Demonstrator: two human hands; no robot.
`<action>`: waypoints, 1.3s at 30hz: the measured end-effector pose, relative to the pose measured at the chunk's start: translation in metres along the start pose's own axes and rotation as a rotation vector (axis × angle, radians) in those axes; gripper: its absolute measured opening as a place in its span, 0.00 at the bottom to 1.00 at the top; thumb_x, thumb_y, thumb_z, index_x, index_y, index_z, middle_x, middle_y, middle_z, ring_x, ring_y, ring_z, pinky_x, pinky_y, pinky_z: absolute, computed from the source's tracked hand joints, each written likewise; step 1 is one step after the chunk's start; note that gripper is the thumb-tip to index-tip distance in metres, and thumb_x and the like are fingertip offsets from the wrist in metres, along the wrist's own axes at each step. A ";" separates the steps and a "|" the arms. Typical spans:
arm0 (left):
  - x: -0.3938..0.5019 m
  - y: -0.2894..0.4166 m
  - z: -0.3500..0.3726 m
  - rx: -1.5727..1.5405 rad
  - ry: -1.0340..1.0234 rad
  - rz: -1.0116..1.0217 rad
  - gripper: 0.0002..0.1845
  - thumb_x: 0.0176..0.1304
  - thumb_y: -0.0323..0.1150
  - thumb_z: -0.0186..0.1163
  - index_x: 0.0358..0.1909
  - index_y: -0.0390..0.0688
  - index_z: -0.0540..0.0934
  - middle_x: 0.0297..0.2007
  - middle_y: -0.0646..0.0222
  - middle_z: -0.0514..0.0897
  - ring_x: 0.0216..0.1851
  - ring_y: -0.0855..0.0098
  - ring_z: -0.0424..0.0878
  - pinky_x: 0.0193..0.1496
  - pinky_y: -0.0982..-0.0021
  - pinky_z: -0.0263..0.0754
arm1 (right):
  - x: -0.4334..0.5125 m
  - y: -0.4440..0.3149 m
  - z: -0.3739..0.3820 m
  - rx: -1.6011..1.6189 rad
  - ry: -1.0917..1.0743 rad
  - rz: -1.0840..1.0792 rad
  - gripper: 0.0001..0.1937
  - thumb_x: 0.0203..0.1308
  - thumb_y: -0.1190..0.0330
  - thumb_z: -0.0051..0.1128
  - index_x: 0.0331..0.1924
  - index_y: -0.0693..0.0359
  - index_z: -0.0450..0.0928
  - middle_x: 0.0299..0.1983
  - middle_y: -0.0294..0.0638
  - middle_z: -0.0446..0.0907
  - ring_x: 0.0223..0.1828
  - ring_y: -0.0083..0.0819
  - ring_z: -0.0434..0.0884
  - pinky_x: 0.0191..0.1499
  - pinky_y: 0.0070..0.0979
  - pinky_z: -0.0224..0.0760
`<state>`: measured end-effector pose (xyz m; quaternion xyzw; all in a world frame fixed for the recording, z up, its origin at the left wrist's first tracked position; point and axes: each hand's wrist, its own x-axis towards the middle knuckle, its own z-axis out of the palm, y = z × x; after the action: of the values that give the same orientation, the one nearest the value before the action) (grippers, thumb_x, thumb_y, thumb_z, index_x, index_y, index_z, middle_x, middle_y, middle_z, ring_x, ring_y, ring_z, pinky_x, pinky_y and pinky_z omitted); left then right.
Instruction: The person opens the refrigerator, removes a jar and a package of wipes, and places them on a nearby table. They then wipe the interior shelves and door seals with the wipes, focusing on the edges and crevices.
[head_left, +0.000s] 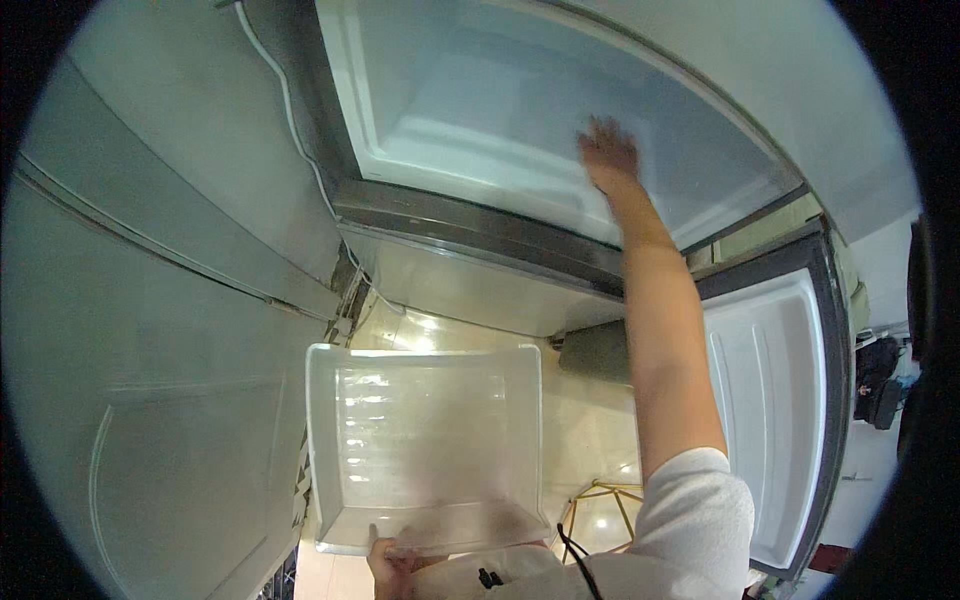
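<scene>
A see-through plastic refrigerator drawer (427, 427) is held upright before me, its opening facing up and no items visible inside. My left hand (391, 566) grips its near rim at the bottom of the view, thumb over the edge. My right arm stretches forward into the white-lined compartment of a refrigerator (480, 112). There my right hand (609, 150) is spread over the inner surface with fingers apart and nothing in it; I cannot tell whether it touches the liner.
The refrigerator door (769, 412) stands open on the right. At left rises a pale appliance or cabinet (172, 322), with a white cable (289, 112) beside it. A gold wire frame (600, 502) is on the tiled floor (581, 420) by my right side.
</scene>
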<state>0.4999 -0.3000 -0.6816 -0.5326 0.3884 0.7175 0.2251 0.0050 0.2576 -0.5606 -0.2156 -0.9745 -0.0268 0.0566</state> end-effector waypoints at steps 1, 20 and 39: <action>-0.008 0.008 0.017 -0.006 -0.010 -0.006 0.31 0.51 0.34 0.55 0.60 0.37 0.66 0.44 0.57 0.79 0.43 0.57 0.81 0.45 0.53 0.81 | 0.002 0.034 0.011 -0.023 0.029 0.066 0.31 0.72 0.48 0.27 0.74 0.51 0.51 0.76 0.48 0.47 0.75 0.60 0.47 0.73 0.52 0.41; -0.005 0.031 0.067 -0.220 0.117 0.043 0.24 0.50 0.35 0.57 0.49 0.34 0.70 0.36 0.54 0.77 0.30 0.54 0.79 0.38 0.46 0.83 | 0.139 -0.179 0.015 -0.015 0.056 -0.471 0.28 0.73 0.55 0.30 0.72 0.57 0.55 0.75 0.47 0.50 0.75 0.47 0.52 0.74 0.45 0.44; -0.015 0.026 0.067 -0.223 0.141 0.056 0.11 0.53 0.33 0.56 0.38 0.41 0.73 0.33 0.59 0.76 0.25 0.57 0.77 0.31 0.54 0.82 | 0.021 0.045 0.024 0.093 0.124 0.038 0.27 0.71 0.62 0.33 0.66 0.72 0.63 0.71 0.58 0.57 0.71 0.52 0.58 0.72 0.44 0.50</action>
<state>0.4458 -0.2612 -0.6505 -0.5923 0.3357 0.7231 0.1163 0.0024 0.3087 -0.5808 -0.2289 -0.9651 0.0061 0.1271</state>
